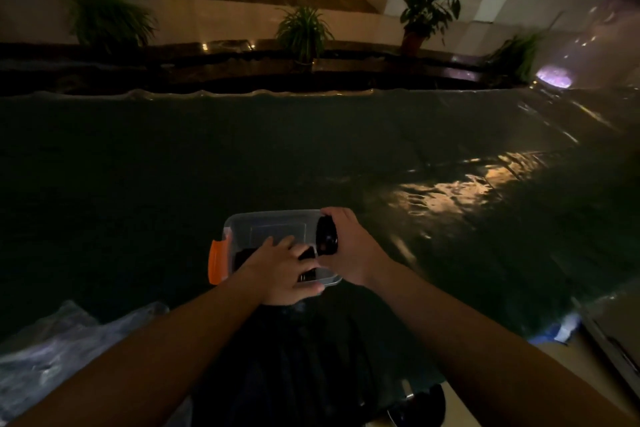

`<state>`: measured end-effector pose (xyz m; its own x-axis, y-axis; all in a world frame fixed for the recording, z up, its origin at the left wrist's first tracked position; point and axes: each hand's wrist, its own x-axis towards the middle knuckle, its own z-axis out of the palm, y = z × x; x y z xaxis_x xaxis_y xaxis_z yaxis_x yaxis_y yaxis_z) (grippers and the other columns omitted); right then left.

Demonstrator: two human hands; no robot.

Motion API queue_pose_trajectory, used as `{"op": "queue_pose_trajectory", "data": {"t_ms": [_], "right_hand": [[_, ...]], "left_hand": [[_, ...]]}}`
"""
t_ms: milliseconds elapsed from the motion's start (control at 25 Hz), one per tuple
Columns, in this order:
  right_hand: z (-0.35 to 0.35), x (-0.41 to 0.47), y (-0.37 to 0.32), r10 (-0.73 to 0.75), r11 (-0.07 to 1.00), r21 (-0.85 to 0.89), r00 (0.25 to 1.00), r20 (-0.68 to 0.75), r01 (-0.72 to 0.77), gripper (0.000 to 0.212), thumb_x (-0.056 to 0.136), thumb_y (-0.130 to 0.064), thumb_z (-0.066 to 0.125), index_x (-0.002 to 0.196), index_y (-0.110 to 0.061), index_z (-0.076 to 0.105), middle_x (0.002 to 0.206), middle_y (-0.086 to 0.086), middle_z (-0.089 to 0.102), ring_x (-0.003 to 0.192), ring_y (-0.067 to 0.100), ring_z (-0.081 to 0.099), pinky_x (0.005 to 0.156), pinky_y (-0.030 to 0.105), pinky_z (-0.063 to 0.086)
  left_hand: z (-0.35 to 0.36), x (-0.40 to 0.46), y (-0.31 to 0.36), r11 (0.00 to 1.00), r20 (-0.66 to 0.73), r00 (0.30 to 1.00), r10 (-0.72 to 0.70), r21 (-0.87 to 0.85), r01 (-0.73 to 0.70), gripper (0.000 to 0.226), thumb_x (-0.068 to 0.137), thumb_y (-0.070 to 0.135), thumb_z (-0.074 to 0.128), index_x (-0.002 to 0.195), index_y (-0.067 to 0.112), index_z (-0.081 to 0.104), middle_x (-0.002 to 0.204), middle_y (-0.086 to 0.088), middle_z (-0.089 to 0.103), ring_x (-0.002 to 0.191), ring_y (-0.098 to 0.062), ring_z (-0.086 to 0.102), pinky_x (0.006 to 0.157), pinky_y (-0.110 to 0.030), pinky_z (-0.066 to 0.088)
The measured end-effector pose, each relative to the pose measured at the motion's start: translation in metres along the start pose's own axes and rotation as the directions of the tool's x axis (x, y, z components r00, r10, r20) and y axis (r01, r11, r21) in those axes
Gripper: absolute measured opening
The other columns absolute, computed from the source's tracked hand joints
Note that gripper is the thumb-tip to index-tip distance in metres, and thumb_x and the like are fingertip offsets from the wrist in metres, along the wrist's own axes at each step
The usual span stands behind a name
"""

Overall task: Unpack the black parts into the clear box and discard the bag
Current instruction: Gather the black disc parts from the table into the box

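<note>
From the head view, the right hand [349, 246] is gripping a rounded black part [327, 235], long axis upright, at the clear box [273, 222] right rim, while the left hand [282, 270] is lying flat, fingers spread, over dark parts inside, dimness hiding their shapes and any bag.

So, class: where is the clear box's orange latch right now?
In the head view, the orange latch sits on the left end of the clear box, just left of the left hand.
</note>
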<state>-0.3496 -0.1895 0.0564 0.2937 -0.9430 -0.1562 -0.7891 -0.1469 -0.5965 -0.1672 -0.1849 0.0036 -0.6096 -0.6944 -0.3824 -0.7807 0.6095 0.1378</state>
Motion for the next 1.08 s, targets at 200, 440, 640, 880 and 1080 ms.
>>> {"op": "queue_pose_trajectory", "data": {"t_ms": [200, 440, 640, 880, 1080], "right_hand": [[0.020, 0.007, -0.014, 0.036, 0.995, -0.095, 0.999, -0.011, -0.037, 0.073, 0.076, -0.019, 0.086, 0.138, -0.023, 0.046, 0.134, -0.001, 0.047, 0.117, 0.019, 0.056, 0.089, 0.022, 0.043], [0.040, 0.020, -0.019, 0.156, 0.952, -0.269, 0.988, 0.010, -0.147, 0.077, 0.078, -0.015, 0.085, 0.142, -0.024, 0.043, 0.137, 0.007, 0.055, 0.118, 0.024, 0.061, 0.093, 0.036, 0.053], [0.057, 0.035, -0.011, 0.283, 0.908, -0.353, 0.952, 0.118, -0.226, 0.076, 0.081, -0.017, 0.084, 0.144, -0.020, 0.042, 0.131, 0.008, 0.059, 0.118, 0.025, 0.059, 0.096, 0.037, 0.053], [0.065, 0.063, -0.012, 0.503, 0.834, -0.417, 0.808, 0.306, -0.361, 0.080, 0.095, -0.036, 0.069, 0.156, -0.008, 0.026, 0.137, 0.016, 0.054, 0.122, 0.030, 0.056, 0.105, 0.038, 0.047], [0.065, 0.061, -0.011, 0.556, 0.831, -0.324, 0.705, 0.441, -0.452, 0.074, 0.076, -0.013, 0.082, 0.137, -0.006, 0.041, 0.107, 0.005, 0.058, 0.101, 0.021, 0.058, 0.085, 0.032, 0.051]], "left_hand": [[0.000, -0.014, -0.003, 0.998, 0.034, 0.999, -0.029, 0.051, 0.027, 0.086, 0.082, 0.085, 0.033, 0.152, 0.036, 0.026, 0.162, -0.012, 0.025, 0.142, -0.042, 0.028, 0.112, -0.063, 0.026], [0.009, -0.018, -0.009, 0.999, 0.058, 0.998, -0.028, 0.048, 0.025, 0.086, 0.082, 0.075, 0.054, 0.153, 0.038, 0.022, 0.164, -0.012, 0.018, 0.142, -0.042, 0.027, 0.111, -0.061, 0.029], [0.018, -0.019, -0.022, 0.998, 0.034, 0.999, -0.023, -0.056, 0.025, 0.090, 0.080, 0.070, 0.060, 0.154, 0.037, 0.020, 0.164, -0.009, 0.021, 0.141, -0.034, 0.033, 0.109, -0.056, 0.035], [0.018, -0.026, -0.037, 0.984, -0.096, 0.990, -0.107, -0.154, 0.091, 0.091, 0.077, 0.064, 0.066, 0.152, 0.028, 0.029, 0.154, -0.003, 0.041, 0.138, -0.023, 0.039, 0.112, -0.047, 0.036], [0.024, -0.032, -0.041, 0.983, -0.036, 0.989, -0.142, -0.118, 0.137, 0.083, 0.079, 0.062, 0.067, 0.147, 0.024, 0.038, 0.153, -0.006, 0.043, 0.137, -0.025, 0.041, 0.113, -0.047, 0.035]]}}
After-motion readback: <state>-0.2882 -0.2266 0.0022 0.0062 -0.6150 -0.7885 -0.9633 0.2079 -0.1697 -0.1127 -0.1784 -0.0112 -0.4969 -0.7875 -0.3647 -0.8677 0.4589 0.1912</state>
